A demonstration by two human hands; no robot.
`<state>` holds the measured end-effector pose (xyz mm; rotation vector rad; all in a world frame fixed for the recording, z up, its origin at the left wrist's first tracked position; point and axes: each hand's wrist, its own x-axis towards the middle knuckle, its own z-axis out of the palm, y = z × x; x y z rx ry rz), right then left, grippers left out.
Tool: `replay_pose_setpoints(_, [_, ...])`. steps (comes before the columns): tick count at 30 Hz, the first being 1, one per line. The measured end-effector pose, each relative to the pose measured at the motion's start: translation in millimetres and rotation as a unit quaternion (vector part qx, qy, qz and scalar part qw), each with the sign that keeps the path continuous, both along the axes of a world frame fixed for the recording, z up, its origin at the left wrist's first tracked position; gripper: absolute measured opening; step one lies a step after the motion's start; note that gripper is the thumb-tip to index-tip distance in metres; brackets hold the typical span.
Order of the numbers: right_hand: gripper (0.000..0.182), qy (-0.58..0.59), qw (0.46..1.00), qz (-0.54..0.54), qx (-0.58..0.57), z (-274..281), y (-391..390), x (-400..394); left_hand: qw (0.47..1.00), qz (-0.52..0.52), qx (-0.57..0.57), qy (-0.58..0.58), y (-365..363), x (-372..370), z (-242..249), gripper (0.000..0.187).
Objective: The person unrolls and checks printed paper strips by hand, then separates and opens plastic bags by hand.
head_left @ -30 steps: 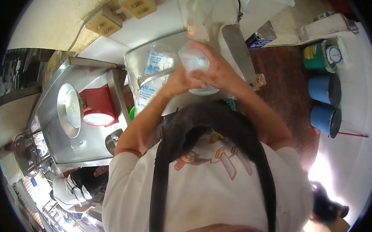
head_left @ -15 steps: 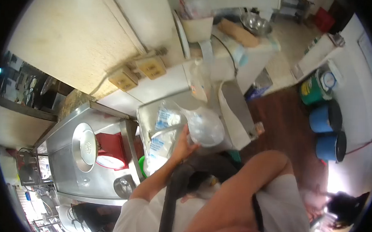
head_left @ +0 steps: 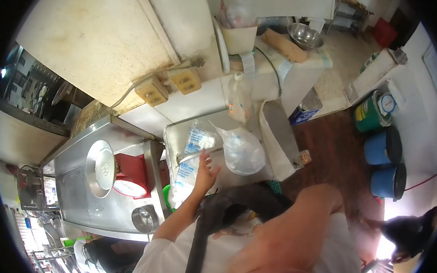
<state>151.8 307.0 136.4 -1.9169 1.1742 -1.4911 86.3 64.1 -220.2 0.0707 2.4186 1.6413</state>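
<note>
My left hand [head_left: 206, 173] is raised over the metal counter with its fingers spread and nothing visible in it. Just right of it stands a clear plastic bag [head_left: 243, 154] with pale contents that I cannot make out, its loose mouth pointing up and left. Behind and left of the hand lies a white plastic bag with blue print [head_left: 187, 170], with white stuff showing near its top. A narrow pale strip [head_left: 191, 156] crosses that bag close to my fingertips. My right arm is bent back toward the camera; its forearm blurs at the bottom edge, and the hand is out of view.
A red scale [head_left: 134, 174] with a round metal pan [head_left: 101, 168] stands on the steel table at left, near a small metal bowl [head_left: 144, 218]. A plastic bottle [head_left: 238, 98] stands behind the bags. Blue buckets [head_left: 381, 147] line the right wall. Other people are at lower left and right.
My left hand has come off the clear bag and moved left, its fingers now spread. The bag stays on the counter. The view has shifted slightly.
</note>
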Motion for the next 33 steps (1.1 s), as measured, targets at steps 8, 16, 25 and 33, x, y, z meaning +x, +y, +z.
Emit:
replay_pose_setpoints(8, [0.049, 0.039, 0.999, 0.015, 0.001, 9, 3, 8, 0.998, 0.017, -0.003, 0.064, 0, -20, 19, 0.088])
replay_pose_setpoints(16, [0.044, 0.086, 0.996, 0.015, 0.036, 9, 3, -2, 0.993, 0.049, 0.104, -0.004, -8, -12, 40, 0.067])
replay_pose_setpoints(25, [0.042, 0.136, 0.954, -0.229, -0.137, -1, 54, -10, 0.989, -0.009, 0.141, -0.045, -17, -26, 47, 0.056])
replay_pose_setpoints(33, [0.024, -0.287, 0.902, -0.259, -0.191, -7, -12, -44, 0.977, 0.013, 0.203, -0.07, -6, -51, 61, 0.053])
